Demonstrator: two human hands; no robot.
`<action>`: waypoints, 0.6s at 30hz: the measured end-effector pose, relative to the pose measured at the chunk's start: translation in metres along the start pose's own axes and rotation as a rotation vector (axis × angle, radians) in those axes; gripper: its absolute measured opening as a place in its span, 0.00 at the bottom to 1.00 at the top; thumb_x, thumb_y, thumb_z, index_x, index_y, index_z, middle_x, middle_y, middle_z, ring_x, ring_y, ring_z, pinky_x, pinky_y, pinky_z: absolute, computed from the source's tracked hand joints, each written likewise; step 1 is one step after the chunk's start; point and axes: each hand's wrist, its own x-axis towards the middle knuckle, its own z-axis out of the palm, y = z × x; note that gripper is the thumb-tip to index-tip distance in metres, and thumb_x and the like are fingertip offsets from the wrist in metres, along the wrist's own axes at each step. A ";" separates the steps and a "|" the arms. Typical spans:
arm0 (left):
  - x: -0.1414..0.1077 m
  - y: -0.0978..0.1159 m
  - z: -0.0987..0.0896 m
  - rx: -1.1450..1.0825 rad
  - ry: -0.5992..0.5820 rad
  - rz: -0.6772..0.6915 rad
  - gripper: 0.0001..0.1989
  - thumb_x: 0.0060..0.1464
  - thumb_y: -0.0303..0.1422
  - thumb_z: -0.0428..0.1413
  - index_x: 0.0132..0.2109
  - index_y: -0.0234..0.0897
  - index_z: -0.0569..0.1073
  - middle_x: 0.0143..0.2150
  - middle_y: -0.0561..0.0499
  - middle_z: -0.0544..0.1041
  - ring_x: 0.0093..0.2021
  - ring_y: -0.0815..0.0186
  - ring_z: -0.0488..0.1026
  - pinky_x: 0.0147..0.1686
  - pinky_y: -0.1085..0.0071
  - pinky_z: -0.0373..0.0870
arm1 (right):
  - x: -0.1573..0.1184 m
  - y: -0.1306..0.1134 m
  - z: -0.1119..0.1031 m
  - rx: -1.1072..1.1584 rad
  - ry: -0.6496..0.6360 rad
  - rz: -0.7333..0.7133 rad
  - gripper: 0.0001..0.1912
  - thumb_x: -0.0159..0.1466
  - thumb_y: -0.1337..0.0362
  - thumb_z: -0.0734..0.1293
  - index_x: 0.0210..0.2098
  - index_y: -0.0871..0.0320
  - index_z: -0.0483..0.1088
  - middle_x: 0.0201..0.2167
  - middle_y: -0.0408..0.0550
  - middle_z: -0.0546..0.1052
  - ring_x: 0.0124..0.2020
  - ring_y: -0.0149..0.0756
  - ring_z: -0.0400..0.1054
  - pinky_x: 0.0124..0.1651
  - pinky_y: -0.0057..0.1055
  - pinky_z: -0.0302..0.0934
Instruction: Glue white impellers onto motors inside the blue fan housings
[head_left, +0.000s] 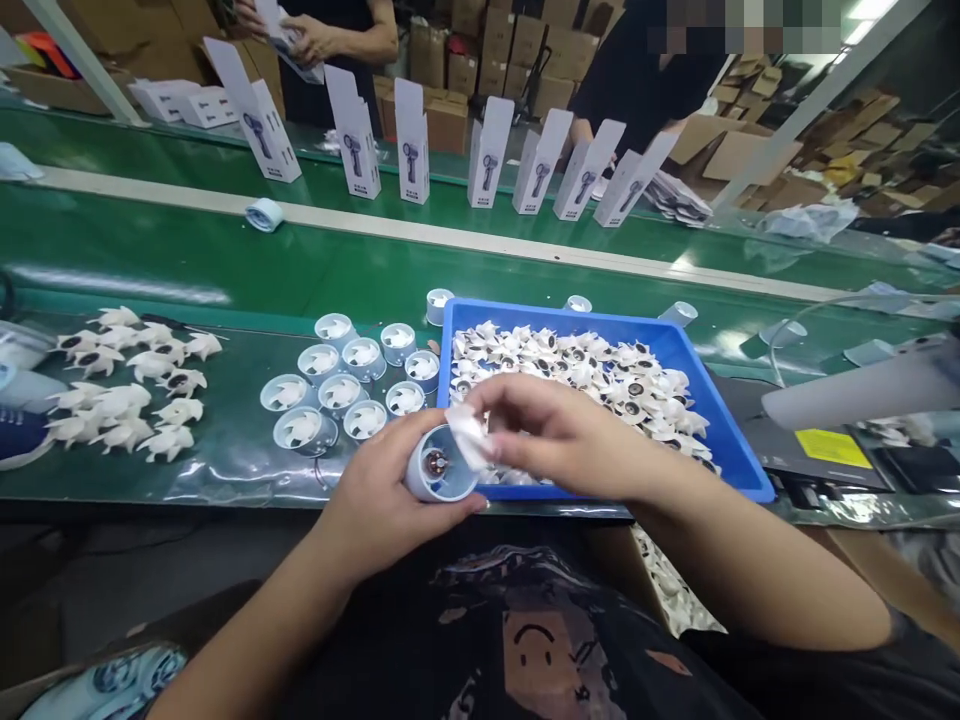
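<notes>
My left hand (382, 500) is wrapped round a pale blue cylindrical fan housing (454, 487), its open end tilted up so that a small copper-wound motor (436, 463) shows inside. Between the thumb and fingers of my right hand (555, 435) is a white fan blade (469, 437), held at the housing's rim; whether the two touch I cannot tell. Behind my right hand lies a blue tray (720, 425) heaped with white fan blades (600, 365). To the left of my left hand stand several blue housings (341, 392) with white blades in them.
Loose white blades (120, 400) lie in a pile at far left. Beyond the tray runs a green conveyor belt (360, 265) with a few housings on it. White printed boxes (411, 165) stand along its far side, where two people work. A grey tube (847, 385) juts in from the right.
</notes>
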 end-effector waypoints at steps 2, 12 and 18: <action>0.001 0.003 0.002 0.048 0.002 0.055 0.19 0.50 0.39 0.64 0.49 0.40 0.74 0.44 0.49 0.81 0.42 0.57 0.78 0.46 0.63 0.74 | -0.004 -0.013 0.008 -0.414 0.048 -0.069 0.09 0.66 0.69 0.66 0.45 0.59 0.73 0.41 0.50 0.72 0.40 0.35 0.65 0.44 0.34 0.62; -0.015 0.007 -0.002 0.174 0.096 0.124 0.16 0.51 0.36 0.63 0.47 0.40 0.75 0.43 0.48 0.81 0.43 0.54 0.78 0.47 0.60 0.72 | 0.003 -0.008 0.025 -0.508 0.062 -0.078 0.08 0.60 0.63 0.75 0.40 0.53 0.81 0.44 0.51 0.70 0.44 0.40 0.68 0.48 0.38 0.63; -0.015 -0.066 -0.088 0.338 0.472 -0.326 0.26 0.50 0.48 0.65 0.53 0.41 0.74 0.60 0.48 0.66 0.62 0.46 0.66 0.64 0.55 0.63 | -0.069 -0.005 -0.018 -0.120 0.150 -0.214 0.19 0.70 0.47 0.61 0.35 0.49 0.79 0.39 0.48 0.72 0.41 0.33 0.71 0.42 0.29 0.69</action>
